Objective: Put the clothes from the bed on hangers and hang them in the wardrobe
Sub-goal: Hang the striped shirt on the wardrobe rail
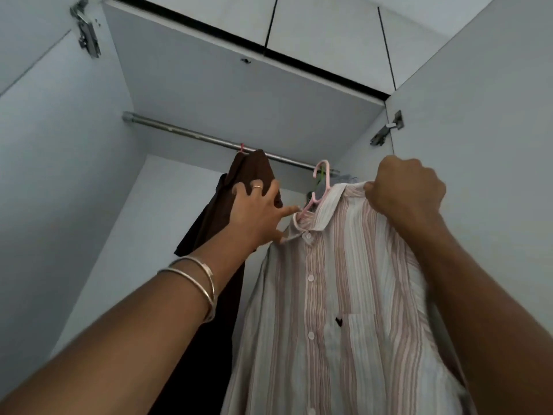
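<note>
- While the striped shirt point(344, 295) is hanging on a pink hanger point(321, 187) just under the rail point(209, 139), the right hand point(407, 187) is gripping its shoulder in a tight fist.
- The left hand point(257, 211), fingers spread, is touching the collar.
- The hook's seat on the rail is hard to make out.

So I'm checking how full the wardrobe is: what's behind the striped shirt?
Behind the striped shirt, past its pink hanger, a bit of another hanger and some grey fabric show near the rail. The shirt and the right hand cover everything lower down.
</note>
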